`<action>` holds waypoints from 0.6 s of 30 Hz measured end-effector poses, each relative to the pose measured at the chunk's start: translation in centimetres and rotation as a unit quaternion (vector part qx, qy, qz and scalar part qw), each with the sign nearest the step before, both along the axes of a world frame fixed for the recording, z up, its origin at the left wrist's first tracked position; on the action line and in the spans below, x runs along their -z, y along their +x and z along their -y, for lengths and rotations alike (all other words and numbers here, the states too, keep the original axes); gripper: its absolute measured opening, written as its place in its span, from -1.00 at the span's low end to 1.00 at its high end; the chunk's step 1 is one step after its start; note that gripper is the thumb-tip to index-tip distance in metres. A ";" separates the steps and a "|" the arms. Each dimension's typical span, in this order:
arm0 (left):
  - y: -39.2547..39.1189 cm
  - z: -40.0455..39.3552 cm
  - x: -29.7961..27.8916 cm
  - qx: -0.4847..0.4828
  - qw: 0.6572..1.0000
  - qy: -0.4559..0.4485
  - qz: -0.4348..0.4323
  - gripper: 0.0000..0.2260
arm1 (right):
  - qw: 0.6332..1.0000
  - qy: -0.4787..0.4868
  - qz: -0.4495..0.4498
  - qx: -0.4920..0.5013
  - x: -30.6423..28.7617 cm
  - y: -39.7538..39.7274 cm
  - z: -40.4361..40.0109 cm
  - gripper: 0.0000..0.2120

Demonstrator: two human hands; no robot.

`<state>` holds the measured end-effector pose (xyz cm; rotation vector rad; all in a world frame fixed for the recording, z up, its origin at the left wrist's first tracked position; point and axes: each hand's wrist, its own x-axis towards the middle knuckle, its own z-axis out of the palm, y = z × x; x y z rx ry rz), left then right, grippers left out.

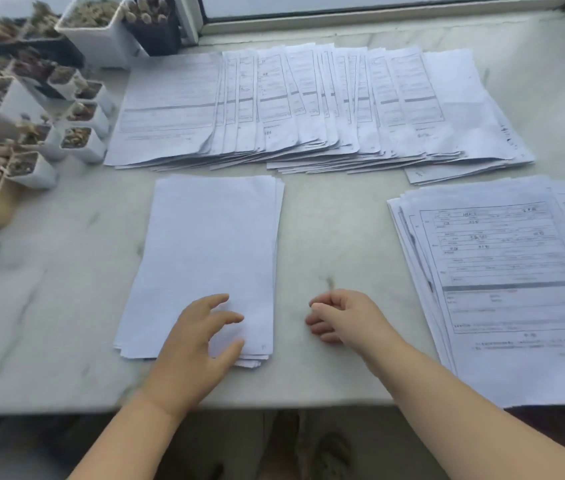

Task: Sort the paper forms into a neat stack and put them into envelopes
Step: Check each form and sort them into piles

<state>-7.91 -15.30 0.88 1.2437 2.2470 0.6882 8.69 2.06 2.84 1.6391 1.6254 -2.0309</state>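
Lying apart, three paper piles (205,244)

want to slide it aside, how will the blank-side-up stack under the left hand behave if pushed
The face-down stack will probably shear: its lower edges already look staggered. Loose thin sheets likely flop if lifted by one end. The marble table looks smooth, so it may slide easily.

The bare left hand (194,336) reaches forward, palm down, fingers spread and loosely bent. The bare right hand (340,317) lies alongside, fingers curled into a loose fist, holding nothing.
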 end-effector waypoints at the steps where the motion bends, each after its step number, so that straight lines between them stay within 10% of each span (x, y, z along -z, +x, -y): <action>1: 0.1 0.5 0.2 0.014 1.000 -0.021 0.000 -0.78 | 1.000 0.001 0.000 0.000 0.0 -0.2 0.8 -0.91; 18: -0.9 2.0 2.2 0.022 0.999 0.020 -0.021 -0.73 | 0.996 0.048 0.065 -0.041 0.4 -4.3 6.3 -0.85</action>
